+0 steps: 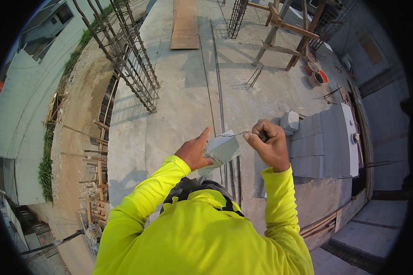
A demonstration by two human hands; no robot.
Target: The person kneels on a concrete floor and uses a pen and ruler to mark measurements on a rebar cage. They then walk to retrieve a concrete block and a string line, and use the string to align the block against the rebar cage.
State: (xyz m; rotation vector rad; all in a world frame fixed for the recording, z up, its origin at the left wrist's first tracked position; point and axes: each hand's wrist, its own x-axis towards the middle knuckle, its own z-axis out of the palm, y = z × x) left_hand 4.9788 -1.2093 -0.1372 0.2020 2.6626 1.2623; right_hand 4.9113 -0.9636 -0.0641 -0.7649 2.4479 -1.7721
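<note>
My left hand [193,152] grips the near left side of a pale grey block [226,151], thumb and fingers spread across its edge. Thin line or wire appears wound around the block close to that hand. A thin dark strand [235,134] runs from the block's top across to my right hand [270,144], whose fingers are closed in a pinch on it. Whether the strand is string or wire, I cannot tell. Both hands are in front of my chest, a short gap apart, above the concrete slab.
A rebar column cage [133,68] rises at the left, beside the slab's edge and a drop with timber [98,178]. Stacked grey blocks [309,144] stand on the right. Buckets [315,79] and a timber frame [289,36] are farther off; long bars [217,82] lie ahead.
</note>
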